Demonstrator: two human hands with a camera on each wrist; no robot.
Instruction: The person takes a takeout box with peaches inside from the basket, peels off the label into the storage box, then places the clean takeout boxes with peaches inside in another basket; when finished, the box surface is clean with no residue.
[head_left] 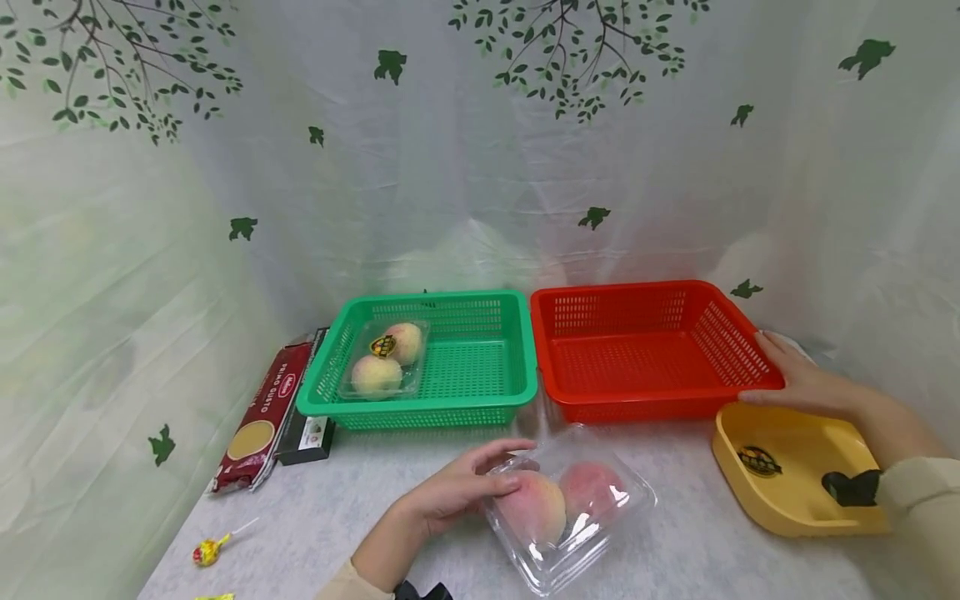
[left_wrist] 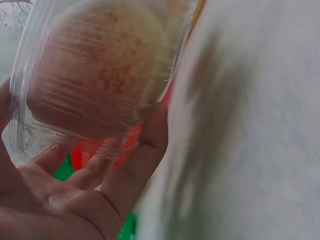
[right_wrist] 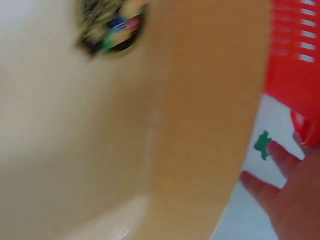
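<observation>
My left hand [head_left: 468,485] holds a clear plastic clamshell box [head_left: 551,567] with two pinkish peaches [head_left: 531,508] inside. The thumb lies over the box's edge in the head view. From the left wrist, a peach [left_wrist: 100,70] shows close up behind the clear plastic, with fingers under the box. At the right end of the red basket [head_left: 622,367], my right hand [head_left: 817,387] touches the rim near the front corner. Its fingers [right_wrist: 257,187] are spread and fairly straight beside the basket in the right wrist view.
Left of the red basket stands a green basket [head_left: 472,417] with another box of two paler peaches [head_left: 377,375]. A yellow tray [head_left: 806,433] lies below my right forearm. At left are a dark red packet [head_left: 258,425], a black box [head_left: 306,442] and a lollipop [head_left: 207,550].
</observation>
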